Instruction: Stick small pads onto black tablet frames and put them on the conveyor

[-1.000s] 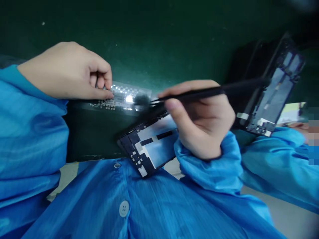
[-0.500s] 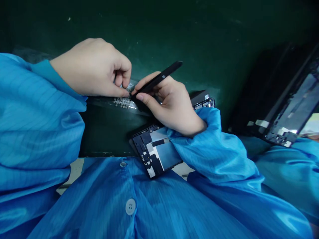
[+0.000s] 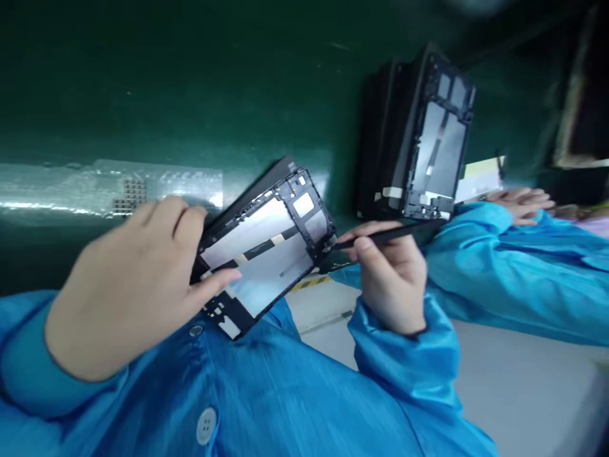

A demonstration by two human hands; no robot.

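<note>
My left hand grips the left end of an opened phone frame, its thumb lying on the inner face and its fingers going behind the edge. The frame is black with pale panels and a dark flex strip across the middle; it is tilted at the table's front edge. Pinched in my right hand is a pair of black tweezers, its tip at the frame's right corner. Whether the tip holds a small part I cannot tell. Behind the held frame, another dark device part lies on the table.
A clear plastic sheet with rows of small grey pads lies on the green table at left. Several similar frames stand stacked at right. Beyond them are another person's hands and blue sleeves, beside a yellowish paper.
My view has shifted right. My left hand has left the pad sheet and taken hold of the phone frame. My right hand has brought the tweezers from the sheet to the frame's right corner.
</note>
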